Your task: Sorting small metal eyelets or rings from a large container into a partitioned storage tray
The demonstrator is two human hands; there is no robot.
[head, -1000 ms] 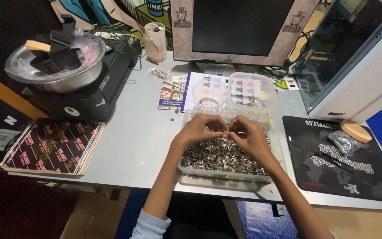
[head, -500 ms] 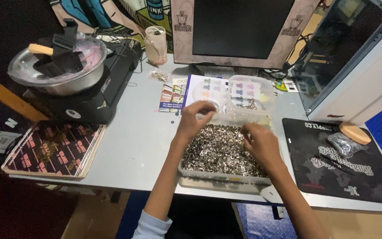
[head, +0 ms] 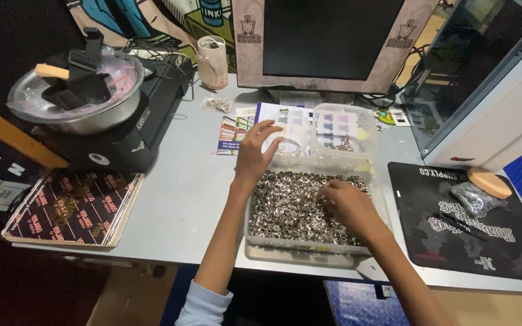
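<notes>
My right hand [head: 347, 204] digs curled into the tray [head: 309, 244] of metal rings [head: 288, 205]; grasp hidden. My left hand [head: 256, 152], fingers spread and empty, hovers over the tub [head: 339, 130]. Rings: small, hard, probably slippery; pinch by the rim.
</notes>
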